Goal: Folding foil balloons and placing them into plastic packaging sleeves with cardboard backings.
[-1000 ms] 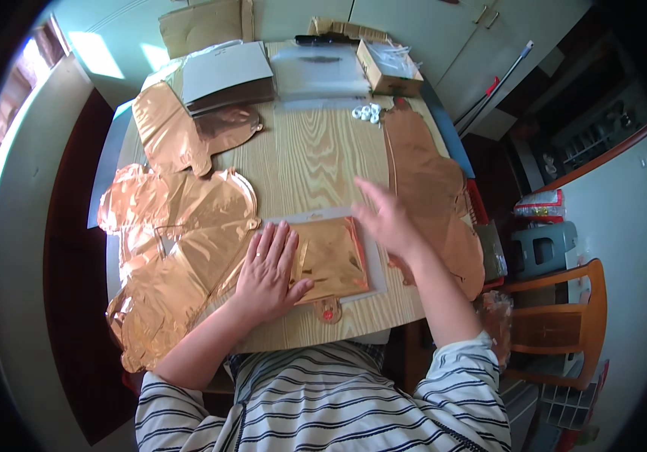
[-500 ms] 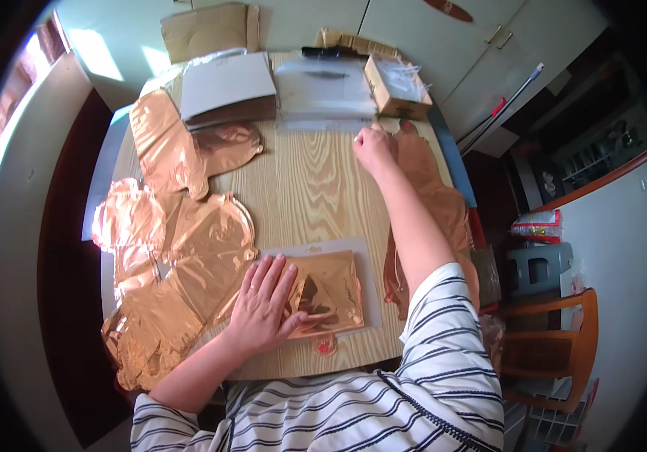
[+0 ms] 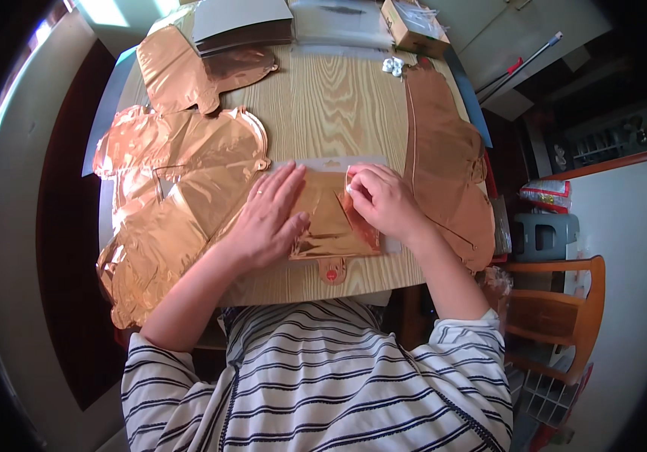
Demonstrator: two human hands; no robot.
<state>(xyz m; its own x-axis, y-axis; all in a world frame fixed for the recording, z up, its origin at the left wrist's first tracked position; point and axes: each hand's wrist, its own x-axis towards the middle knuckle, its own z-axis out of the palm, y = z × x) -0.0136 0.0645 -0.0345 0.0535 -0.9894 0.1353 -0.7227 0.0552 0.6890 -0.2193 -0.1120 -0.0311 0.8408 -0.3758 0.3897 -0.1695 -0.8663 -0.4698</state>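
Note:
A folded copper-coloured foil balloon (image 3: 321,206) lies on a clear flat plastic bag (image 3: 391,245) near the table's front edge. My left hand (image 3: 269,215) rests flat on its left side, fingers stretched out. At the upper right edge of the folded foil, my right hand (image 3: 385,200) is closed in a pinch, with a small whitish piece just showing at the fingertips. A foil tab with a red spot (image 3: 331,272) sticks out below the bundle. Near the far right of the tabletop sits a small cluster of white pieces (image 3: 393,66).
Unfolded copper foil balloons (image 3: 180,143) cover the table's left side, and more foil (image 3: 444,143) lies along the right. A stack of grey card (image 3: 242,21), clear plastic bags (image 3: 341,26) and an open box (image 3: 416,29) stand at the back. A wooden chair (image 3: 549,309) is at the right.
My right hand has come back from the far right of the table to the folded foil, uncovering the white cluster. My left hand still lies on the foil. The view has tilted down.

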